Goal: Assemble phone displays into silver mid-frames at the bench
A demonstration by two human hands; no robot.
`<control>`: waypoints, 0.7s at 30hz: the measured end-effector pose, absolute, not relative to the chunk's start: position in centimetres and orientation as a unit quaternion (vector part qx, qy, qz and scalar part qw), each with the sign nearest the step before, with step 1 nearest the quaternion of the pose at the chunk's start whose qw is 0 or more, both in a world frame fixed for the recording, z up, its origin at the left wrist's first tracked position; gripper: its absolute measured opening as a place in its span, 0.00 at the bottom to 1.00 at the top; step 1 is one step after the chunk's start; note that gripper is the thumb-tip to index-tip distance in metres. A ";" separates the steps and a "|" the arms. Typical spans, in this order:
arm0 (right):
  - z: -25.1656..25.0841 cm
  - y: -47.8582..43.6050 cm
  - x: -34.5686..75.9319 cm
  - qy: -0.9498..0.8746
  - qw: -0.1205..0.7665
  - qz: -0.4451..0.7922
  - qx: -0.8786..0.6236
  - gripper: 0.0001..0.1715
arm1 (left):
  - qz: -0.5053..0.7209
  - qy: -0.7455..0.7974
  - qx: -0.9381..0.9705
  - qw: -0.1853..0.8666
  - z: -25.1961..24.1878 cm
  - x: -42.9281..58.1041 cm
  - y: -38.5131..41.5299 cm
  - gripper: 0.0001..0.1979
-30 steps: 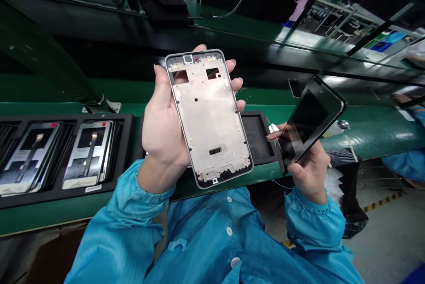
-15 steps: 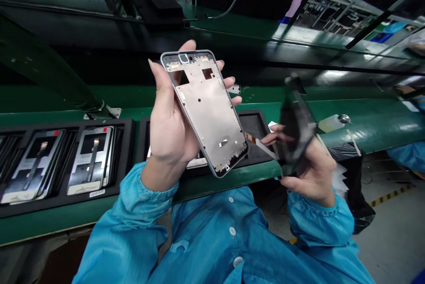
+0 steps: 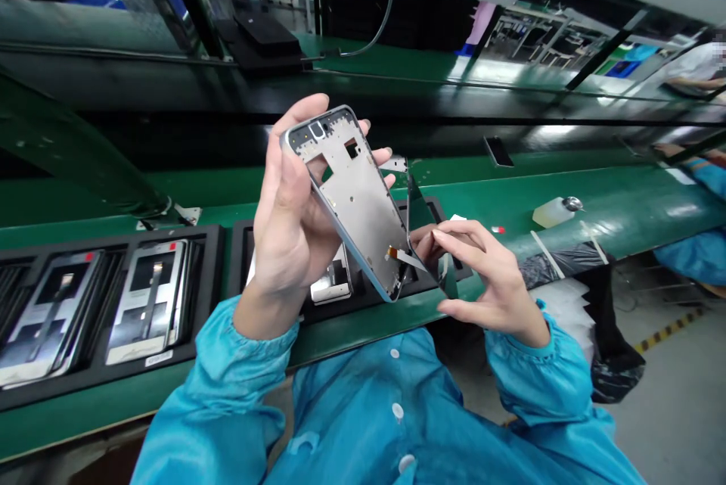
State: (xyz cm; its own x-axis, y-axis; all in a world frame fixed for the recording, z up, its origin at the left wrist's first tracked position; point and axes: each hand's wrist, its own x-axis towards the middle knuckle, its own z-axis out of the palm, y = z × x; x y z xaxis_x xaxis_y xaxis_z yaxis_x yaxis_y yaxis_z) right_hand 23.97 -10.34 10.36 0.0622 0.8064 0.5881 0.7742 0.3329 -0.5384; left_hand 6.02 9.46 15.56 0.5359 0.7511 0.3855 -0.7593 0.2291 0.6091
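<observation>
My left hand (image 3: 286,231) grips a silver metal phone frame (image 3: 357,201), tilted with its inner side toward me and its camera cutout up. My right hand (image 3: 482,273) holds a black screen panel (image 3: 420,206) edge-on against the frame's right side. The panel's orange-tipped flex cable (image 3: 398,255) lies across the frame's lower part, close to my right fingertips. Both hands hover above a black tray (image 3: 241,243) on the green bench.
Black trays (image 3: 212,243) at left hold several screen panels (image 3: 144,296) standing in slots. A white bottle (image 3: 553,210) sits on the green belt (image 3: 624,205) to the right. A black bag (image 3: 604,334) hangs below it. Another person's blue sleeve (image 3: 689,254) shows at far right.
My right hand has carried the screen panel left, turning it edge-on against the frame. The frame has tilted further, and the flex cable now lies over its lower end.
</observation>
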 end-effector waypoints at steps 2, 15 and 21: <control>10.3 -9.9 23.7 -0.677 0.448 0.017 -0.583 0.46 | 0.472 -0.038 0.433 0.767 15.2 6.2 9.6 0.15; 8.4 -9.5 24.2 -0.649 0.524 0.081 -0.546 0.48 | 0.478 -0.002 0.482 0.734 14.8 5.7 11.2 0.09; 8.6 -8.1 23.1 -0.628 0.527 0.083 -0.567 0.52 | 0.494 -0.012 0.499 0.712 14.0 7.3 9.6 0.12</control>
State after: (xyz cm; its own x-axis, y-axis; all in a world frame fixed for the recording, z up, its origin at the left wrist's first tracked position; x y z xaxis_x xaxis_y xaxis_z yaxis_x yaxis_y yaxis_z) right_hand 23.06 -8.10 8.60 0.1980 0.7986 0.5683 0.6244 0.3442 -0.7012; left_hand 7.28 9.64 14.00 0.5117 0.6911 0.5105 -0.7156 0.0140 0.6984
